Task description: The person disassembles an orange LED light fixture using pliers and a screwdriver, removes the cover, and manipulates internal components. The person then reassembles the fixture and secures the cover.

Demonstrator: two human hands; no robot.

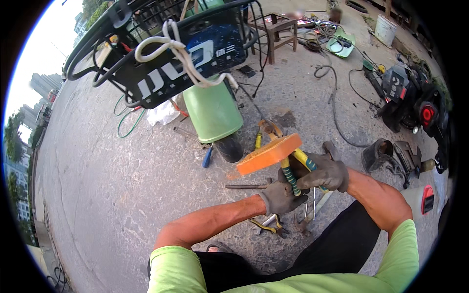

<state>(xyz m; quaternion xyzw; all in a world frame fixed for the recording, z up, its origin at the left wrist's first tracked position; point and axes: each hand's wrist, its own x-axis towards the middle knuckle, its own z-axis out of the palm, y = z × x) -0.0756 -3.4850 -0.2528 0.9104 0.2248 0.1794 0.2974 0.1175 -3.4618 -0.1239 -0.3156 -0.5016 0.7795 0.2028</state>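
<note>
Both my hands wear grey gloves and are close together over the ground. My left hand (284,196) grips the green-and-yellow handle of a pair of pliers (290,176). My right hand (328,172) is closed around the lower part of the other handle. A flat orange block (271,154) lies across the pliers and hides their middle; what holds it I cannot tell. Beyond it show a rusty metal head and a dark cable (250,101) leading up to a light-green mudguard (212,110) over a black wheel (229,147).
On the ground lie a blue-handled tool (207,157), a yellow-handled tool (258,141), a metal rod (244,186) and yellow-handled pliers (266,226). A dark front basket (195,58) overhangs the wheel. Vehicle parts (398,88) and a wooden stool (274,31) stand farther off.
</note>
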